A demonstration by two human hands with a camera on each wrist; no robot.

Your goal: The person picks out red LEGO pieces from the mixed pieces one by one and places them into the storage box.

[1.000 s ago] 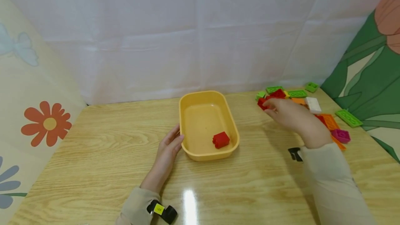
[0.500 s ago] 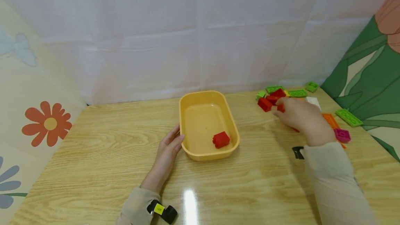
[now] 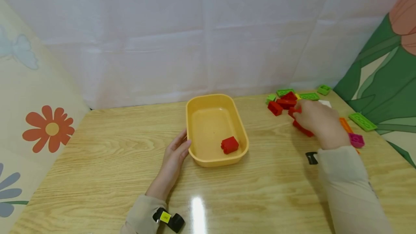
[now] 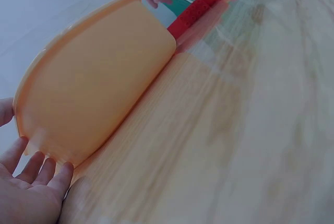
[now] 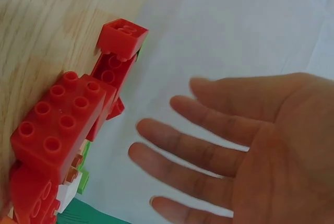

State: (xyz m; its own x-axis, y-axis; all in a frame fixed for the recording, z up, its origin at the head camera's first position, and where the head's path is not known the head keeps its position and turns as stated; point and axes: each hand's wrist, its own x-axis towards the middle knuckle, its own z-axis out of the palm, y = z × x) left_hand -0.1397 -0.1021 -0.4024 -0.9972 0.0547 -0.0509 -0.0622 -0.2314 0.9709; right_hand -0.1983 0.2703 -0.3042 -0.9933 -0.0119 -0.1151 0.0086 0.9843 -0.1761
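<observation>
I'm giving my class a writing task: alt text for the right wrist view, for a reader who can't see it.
A right hand, fingers apart and holding nothing, beside red studded toy bricks on a wooden table. A white brick and a green brick show partly behind them. White cloth fills much of the background.

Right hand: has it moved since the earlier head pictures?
Yes: in the head view, the right hand has shifted rightward, farther from the yellow tray, which has stayed put.
</observation>
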